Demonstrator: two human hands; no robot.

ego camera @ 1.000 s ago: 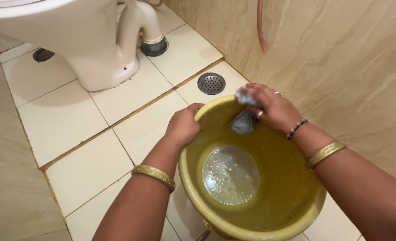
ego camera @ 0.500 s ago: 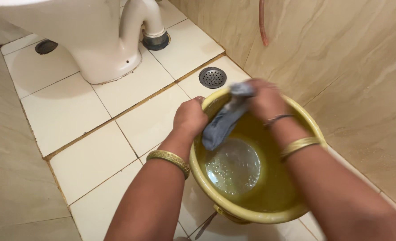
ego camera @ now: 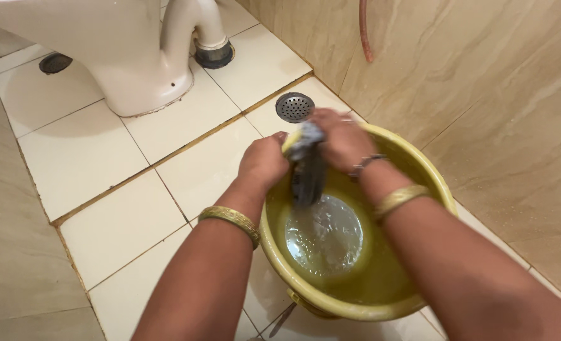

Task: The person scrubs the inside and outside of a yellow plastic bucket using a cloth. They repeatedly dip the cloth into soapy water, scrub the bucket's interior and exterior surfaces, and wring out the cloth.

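Note:
A yellow plastic bucket (ego camera: 427,183) stands on the tiled floor by the wall, with a little soapy water (ego camera: 323,235) at its bottom. My left hand (ego camera: 265,163) grips the bucket's near-left rim. My right hand (ego camera: 337,140) holds a wet grey cloth (ego camera: 308,169) against the rim's inner side, next to the left hand. The cloth hangs down into the bucket. Both wrists wear gold bangles.
A white toilet base (ego camera: 138,69) with its outlet pipe (ego camera: 208,31) stands at the top left. A round metal floor drain (ego camera: 294,107) lies just beyond the bucket. Beige tiled walls rise on the right and left. A thin reddish hose (ego camera: 364,31) hangs on the right wall.
My right hand has carried the cloth leftward along the far rim until it is beside my left hand. The left hand has kept its grip on the rim.

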